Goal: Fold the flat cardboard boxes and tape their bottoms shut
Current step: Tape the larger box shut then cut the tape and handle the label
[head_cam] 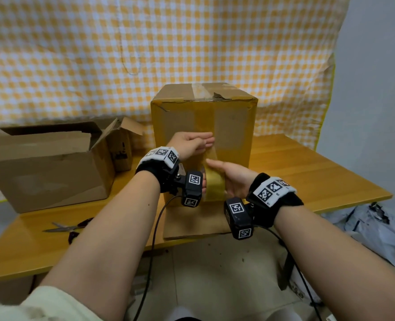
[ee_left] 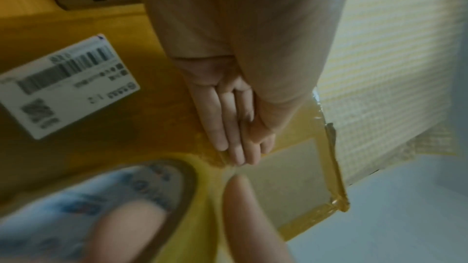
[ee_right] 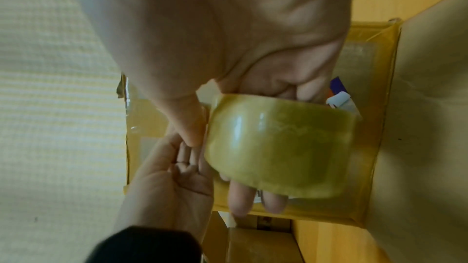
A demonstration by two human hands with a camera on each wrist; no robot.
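Note:
A tall cardboard box (head_cam: 233, 126) stands on the wooden table, with yellowish tape running down the face towards me. My left hand (head_cam: 192, 142) lies flat on that face, straight fingers (ee_left: 233, 127) pressing the tape strip (head_cam: 211, 156) down. Just below it my right hand (head_cam: 231, 177) grips the tape roll (head_cam: 212, 185), thumb on one side and fingers through the core (ee_right: 278, 147). A short length of tape stretches from the roll up to the box. A white shipping label (ee_left: 68, 87) is stuck on another side of the box.
An open cardboard box (head_cam: 48, 163) sits at the table's left with a smaller box (head_cam: 122, 147) behind it. Scissors (head_cam: 64, 227) lie near the front left edge. Flat cardboard (head_cam: 192, 223) lies under the tall box. Plastic bags (head_cam: 365, 228) are on the floor at the right.

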